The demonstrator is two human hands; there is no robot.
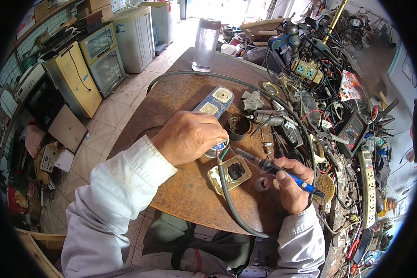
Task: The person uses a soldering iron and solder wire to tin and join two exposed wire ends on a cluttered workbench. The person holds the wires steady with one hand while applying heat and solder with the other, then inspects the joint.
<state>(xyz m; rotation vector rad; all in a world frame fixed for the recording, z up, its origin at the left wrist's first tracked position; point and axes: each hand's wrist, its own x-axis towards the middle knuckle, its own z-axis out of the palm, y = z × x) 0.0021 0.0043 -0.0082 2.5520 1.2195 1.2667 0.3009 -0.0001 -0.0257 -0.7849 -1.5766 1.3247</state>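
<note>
Soldering iron (266, 165) gripped in right hand (293, 193), tip near thin wires (224, 154) of black cable (230, 199); left hand (190, 137) at wires, can't tell if grip's closed; beige housing (214, 181) on worktop (171, 185).

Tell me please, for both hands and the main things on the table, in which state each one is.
Left hand: fingertips closed together near the wires; what they pinch is unclear.
Right hand: closed on the soldering iron.
Soldering iron: held, pointing leftward; hot or cold cannot be seen.
Cable: stripped at one end, wires exposed.
Socket box: open.
Bottle: upright, lid on.
Black cup: uncovered.
</note>
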